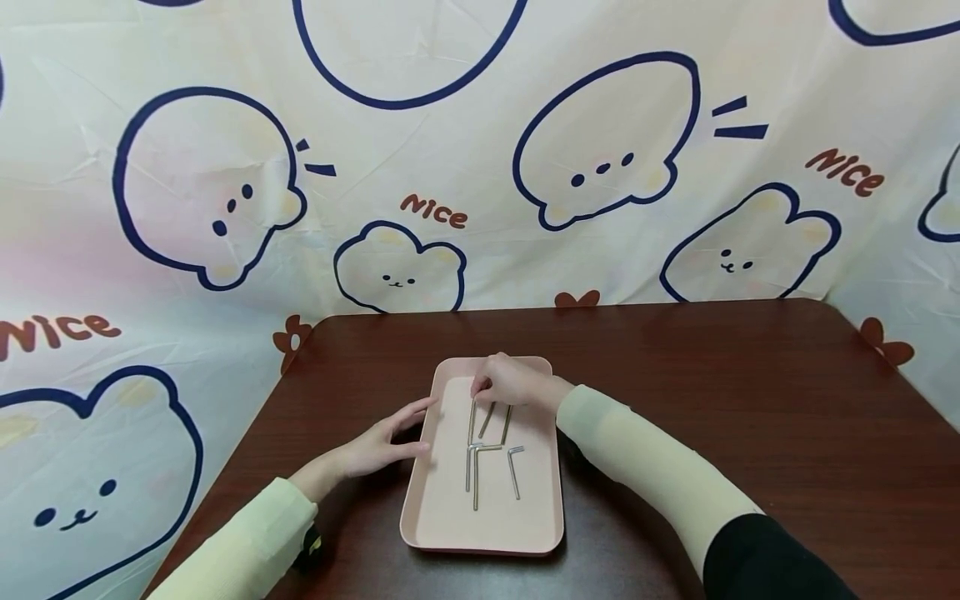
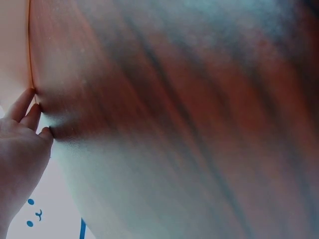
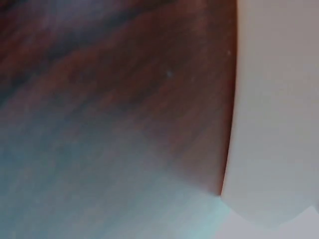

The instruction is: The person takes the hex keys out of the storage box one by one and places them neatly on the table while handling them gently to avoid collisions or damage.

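A pale pink tray [image 1: 517,533] holds several L-shaped metal hex keys, one lying apart on the right [image 1: 514,477] and another with a short bent arm near the middle [image 1: 476,483]. My right hand [image 1: 512,382] reaches over the far end of the tray, its thumb and fingertips pinching the upper end of a hex key [image 1: 472,423]. Two more keys run out from under that hand, their upper ends hidden. At the tray's left rim, my left hand [image 1: 386,442] rests its spread fingers against the outside; the left wrist view shows these fingertips [image 2: 31,117] on the edge.
Dark brown wood table [image 1: 712,400] surrounds the tray. Behind it hangs a pale cloth [image 1: 480,167] with cartoon bears, meeting the table's far edge. In the right wrist view the tray's side [image 3: 274,109] fills the right, and the hand is out of sight.
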A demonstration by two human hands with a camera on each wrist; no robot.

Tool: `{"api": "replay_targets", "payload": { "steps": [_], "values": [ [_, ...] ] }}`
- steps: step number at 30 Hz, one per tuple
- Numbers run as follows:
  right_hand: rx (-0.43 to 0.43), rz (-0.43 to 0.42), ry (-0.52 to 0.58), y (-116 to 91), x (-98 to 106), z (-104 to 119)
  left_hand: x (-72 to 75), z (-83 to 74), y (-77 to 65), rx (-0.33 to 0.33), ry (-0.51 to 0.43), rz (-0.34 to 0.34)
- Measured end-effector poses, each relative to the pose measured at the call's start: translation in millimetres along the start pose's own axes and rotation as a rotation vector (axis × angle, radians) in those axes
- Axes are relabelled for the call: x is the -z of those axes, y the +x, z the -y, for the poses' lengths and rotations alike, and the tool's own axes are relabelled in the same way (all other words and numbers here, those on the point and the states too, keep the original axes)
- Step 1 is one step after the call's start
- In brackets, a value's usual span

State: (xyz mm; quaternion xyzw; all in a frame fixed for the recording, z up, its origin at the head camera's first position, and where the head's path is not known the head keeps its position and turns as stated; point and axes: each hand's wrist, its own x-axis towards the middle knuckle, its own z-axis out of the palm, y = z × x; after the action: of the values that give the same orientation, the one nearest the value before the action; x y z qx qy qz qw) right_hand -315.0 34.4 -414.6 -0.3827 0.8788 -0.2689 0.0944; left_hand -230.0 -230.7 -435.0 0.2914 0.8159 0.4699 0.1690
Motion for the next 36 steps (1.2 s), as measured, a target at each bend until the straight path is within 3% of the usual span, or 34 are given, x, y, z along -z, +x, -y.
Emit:
{"api": "replay_targets", "payload": {
  "steps": [4,12,22,36],
  "values": [
    [0.033,-0.026,0.0,-0.2,3.7,1.2,-0.3,0.3,-0.3,-0.009,0.009,-0.004],
    [-0.012,0.0,0.025,-4.9,17.5,9.6,-1.1,2.6,1.8,-0.014,-0.006,-0.004],
    [0.049,-0.016,0.02,-13.5,44.7,13.0,0.8,-0.2,0.2,0.008,0.004,-0.005],
    [-0.048,-0.049,0.072,-27.6,74.6,10.0,-0.5,-0.3,-0.7,0.026,0.006,-0.01]
  ]
}}
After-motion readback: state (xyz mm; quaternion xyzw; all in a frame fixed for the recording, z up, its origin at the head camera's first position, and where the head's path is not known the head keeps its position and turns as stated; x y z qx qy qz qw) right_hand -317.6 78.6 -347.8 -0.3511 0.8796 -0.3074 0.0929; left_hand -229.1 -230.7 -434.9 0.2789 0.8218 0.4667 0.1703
